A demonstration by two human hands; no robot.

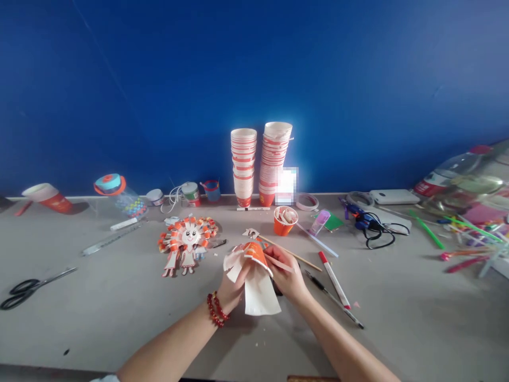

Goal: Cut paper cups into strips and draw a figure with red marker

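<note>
A paper cup (260, 297), orange and white and cut open into flaps, is between my two hands over the front middle of the table. My left hand (233, 286), with a red bead bracelet on its wrist, is closed around the cup's left side. At the right, my right hand (289, 276) has its fingers closed at the cup's edge, where a narrow pale strip sticks out. Something dark shows under that hand, too hidden to name. Just behind the cup lie a thin wooden stick (306, 260) and a cut paper scrap (251, 232).
Paper figures with orange-white fringes (189, 239) lie left, beyond black scissors (34, 286). Two tall cup stacks (244, 170) stand by the blue wall. An orange cup of scraps (283, 227), a red-capped marker (334, 278), a pen (334, 298) and a glue gun (363, 220) are right.
</note>
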